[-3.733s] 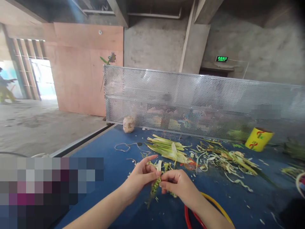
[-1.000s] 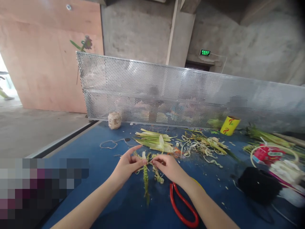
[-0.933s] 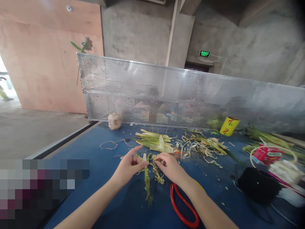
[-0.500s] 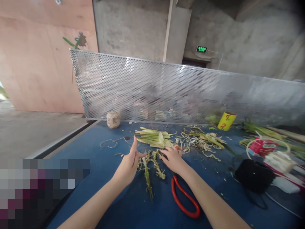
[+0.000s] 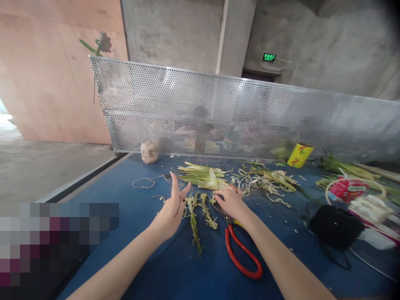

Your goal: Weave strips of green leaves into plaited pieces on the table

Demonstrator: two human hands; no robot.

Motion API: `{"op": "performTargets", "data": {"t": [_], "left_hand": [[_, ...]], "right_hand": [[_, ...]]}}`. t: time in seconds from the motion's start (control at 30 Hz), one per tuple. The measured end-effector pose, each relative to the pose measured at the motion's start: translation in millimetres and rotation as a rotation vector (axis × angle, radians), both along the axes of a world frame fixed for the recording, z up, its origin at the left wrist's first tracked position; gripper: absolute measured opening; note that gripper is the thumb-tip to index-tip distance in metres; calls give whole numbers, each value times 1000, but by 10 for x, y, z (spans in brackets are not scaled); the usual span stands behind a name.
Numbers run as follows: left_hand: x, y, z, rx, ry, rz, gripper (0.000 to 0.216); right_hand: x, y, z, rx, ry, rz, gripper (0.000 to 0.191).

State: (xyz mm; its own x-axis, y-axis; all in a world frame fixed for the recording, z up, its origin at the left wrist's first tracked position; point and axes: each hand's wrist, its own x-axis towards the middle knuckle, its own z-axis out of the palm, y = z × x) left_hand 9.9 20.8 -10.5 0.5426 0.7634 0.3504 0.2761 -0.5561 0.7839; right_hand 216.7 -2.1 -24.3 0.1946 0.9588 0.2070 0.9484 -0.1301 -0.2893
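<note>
My left hand (image 5: 171,211) is raised just over the table, its fingers spread with nothing between them. Beside it lie knobbly green-and-brown plant stalks (image 5: 195,231), partly shredded. My right hand (image 5: 231,203) is curled above the blades of red-handled scissors (image 5: 243,254). Its fingertips come together at the top of a knobbly stalk piece (image 5: 208,212); what is between them, if anything, is hidden. Beyond both hands rests a bundle of pale green leaf strips (image 5: 203,177).
Peelings and stalk scraps (image 5: 265,179) are heaped to the right on the blue table (image 5: 140,266). A yellow tube (image 5: 300,155), a twine roll (image 5: 149,151) and a perforated metal panel (image 5: 175,104) stand at the back. A black mask-like cloth (image 5: 336,227) lies at right.
My left hand's fingers have spread farther apart and tilted upward. My right hand stays at the stalk top with its fingers a little more curled. The view has shifted slightly.
</note>
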Motion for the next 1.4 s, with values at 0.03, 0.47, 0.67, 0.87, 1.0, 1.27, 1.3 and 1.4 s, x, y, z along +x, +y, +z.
{"op": "performTargets", "data": {"t": [0.03, 0.47, 0.67, 0.87, 1.0, 1.27, 1.3, 1.4], "left_hand": [[1, 1, -9, 2, -8, -9, 72], [-2, 4, 4, -8, -11, 109, 88], [-12, 80, -73, -92, 1, 81, 81], [12, 53, -98, -25, -17, 43, 82], [38, 20, -72, 31, -33, -5, 88], [59, 11, -9, -254, -195, -120, 76], [62, 12, -18, -307, -208, -155, 75], [71, 16, -61, -355, -193, -192, 82]], "right_hand": [[5, 1, -1, 11, 6, 1, 27], [99, 5, 62, 239, 198, 101, 30], [146, -60, 210, 568, 1021, 288, 24], [80, -62, 228, 510, 1715, 409, 16], [37, -157, 281, 390, 1890, 440, 13], [-5, -226, 278, 296, 1881, 507, 22], [-12, -220, 272, 288, 1866, 503, 21], [-40, -199, 253, 260, 1813, 475, 21]]}}
